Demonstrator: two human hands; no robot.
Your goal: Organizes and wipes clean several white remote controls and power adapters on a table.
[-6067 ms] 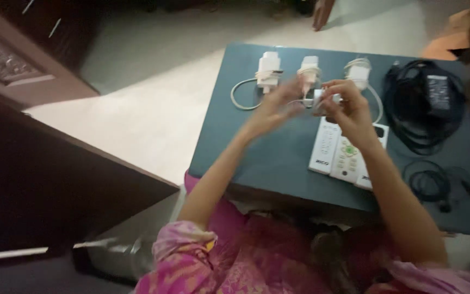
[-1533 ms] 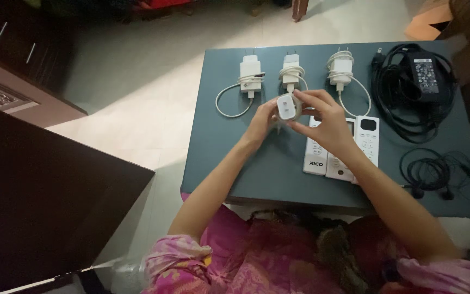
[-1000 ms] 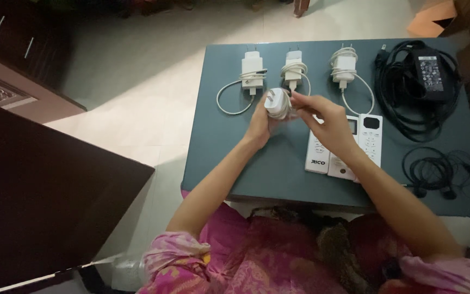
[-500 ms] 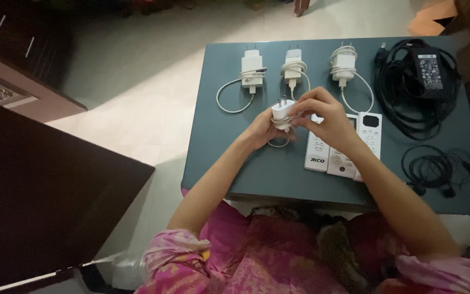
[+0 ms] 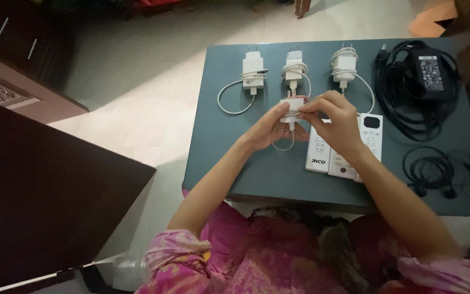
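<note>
Both hands, left hand point(image 5: 267, 126) and right hand point(image 5: 337, 117), hold a white charger point(image 5: 291, 107), its cable point(image 5: 282, 139) partly wound. Three chargers point(image 5: 295, 69) lie bundled in a row on the table point(image 5: 246, 163); one loop hangs loose.

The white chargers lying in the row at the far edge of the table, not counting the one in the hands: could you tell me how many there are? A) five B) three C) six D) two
B: three white chargers lie side by side at the far edge of the table, the left one, the middle one and the right one, while both hands hold a fourth charger nearer the person.
</note>
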